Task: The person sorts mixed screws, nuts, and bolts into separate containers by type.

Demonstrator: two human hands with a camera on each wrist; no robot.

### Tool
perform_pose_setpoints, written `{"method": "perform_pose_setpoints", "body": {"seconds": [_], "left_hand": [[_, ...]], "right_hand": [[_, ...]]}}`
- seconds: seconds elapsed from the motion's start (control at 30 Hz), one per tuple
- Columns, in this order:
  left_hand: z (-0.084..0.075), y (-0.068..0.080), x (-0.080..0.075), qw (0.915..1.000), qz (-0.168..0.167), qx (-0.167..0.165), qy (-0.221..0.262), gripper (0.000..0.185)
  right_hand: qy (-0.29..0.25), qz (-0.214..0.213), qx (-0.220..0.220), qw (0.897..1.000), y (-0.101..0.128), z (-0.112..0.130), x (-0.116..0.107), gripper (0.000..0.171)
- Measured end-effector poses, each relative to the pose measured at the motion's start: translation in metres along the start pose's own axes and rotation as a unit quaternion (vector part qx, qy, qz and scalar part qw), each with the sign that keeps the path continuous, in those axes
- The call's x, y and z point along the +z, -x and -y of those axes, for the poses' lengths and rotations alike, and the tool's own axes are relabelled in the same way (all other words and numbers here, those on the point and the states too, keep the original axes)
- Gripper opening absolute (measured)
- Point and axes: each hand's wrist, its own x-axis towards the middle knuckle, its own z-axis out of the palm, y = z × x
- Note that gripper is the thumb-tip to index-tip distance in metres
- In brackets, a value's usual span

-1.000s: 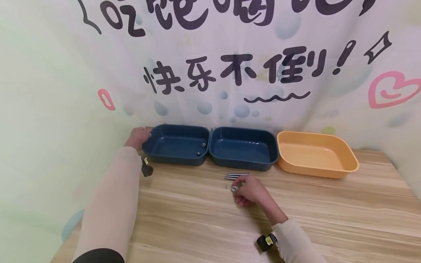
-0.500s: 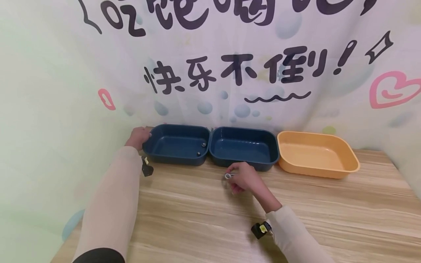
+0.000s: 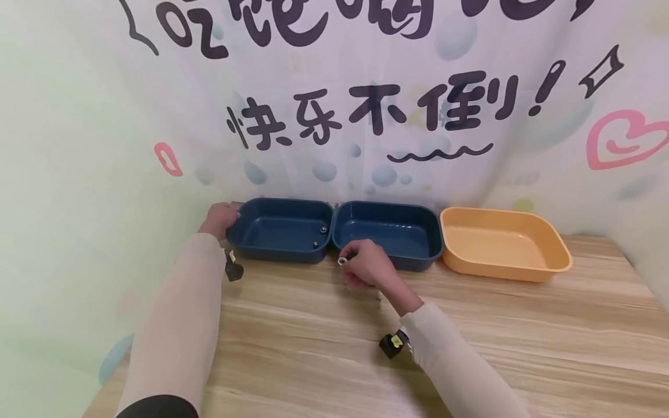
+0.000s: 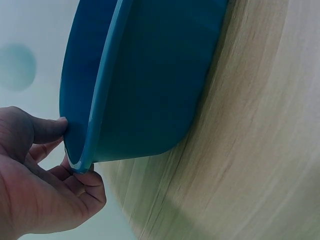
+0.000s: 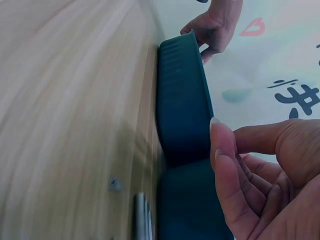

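Observation:
My left hand (image 3: pixel 220 219) grips the outer end of the left blue tray (image 3: pixel 279 254); in the left wrist view the thumb lies over the rim (image 4: pixel 92 120) and the fingers curl below it. My right hand (image 3: pixel 368 264) pinches a silver nut (image 3: pixel 342 261) in front of the gap between the two blue trays. The right wrist view hides the nut behind the fingers. Two small nuts (image 3: pixel 323 230) lie at the right end inside the left tray. Several metal bolts (image 5: pixel 142 216) lie on the table below my right hand, with a small metal piece (image 5: pixel 115 184) beside them.
The middle blue tray (image 3: pixel 418 262) touches the left one, and an orange tray (image 3: pixel 504 273) adjoins it on the right. All stand on a wooden table (image 3: pixel 292 348) along a printed wall cloth (image 3: pixel 292 174).
My right hand has carried the nut from beside the bolts up and left towards the trays, passing over the bolts. The left hand has stayed on its tray.

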Motion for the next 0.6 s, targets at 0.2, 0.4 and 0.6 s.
{"method": "perform_pose_setpoints", "body": {"seconds": [0.2, 0.4, 0.6], "left_hand": [[0.0, 0.0, -0.001, 0.9998, -0.001, 0.009, -0.016, 0.03], [0.0, 0.001, 0.0, 0.9999, -0.001, 0.008, -0.011, 0.02], [-0.001, 0.001, 0.0, 0.9999, -0.005, 0.013, -0.01, 0.02]], "right_hand": [[-0.003, 0.0, 0.005, 1.0, -0.012, 0.018, 0.005, 0.015], [-0.01, -0.005, -0.006, 1.0, -0.021, 0.033, 0.012, 0.014], [-0.03, -0.007, -0.009, 0.999, -0.028, 0.045, 0.018, 0.015]]}}
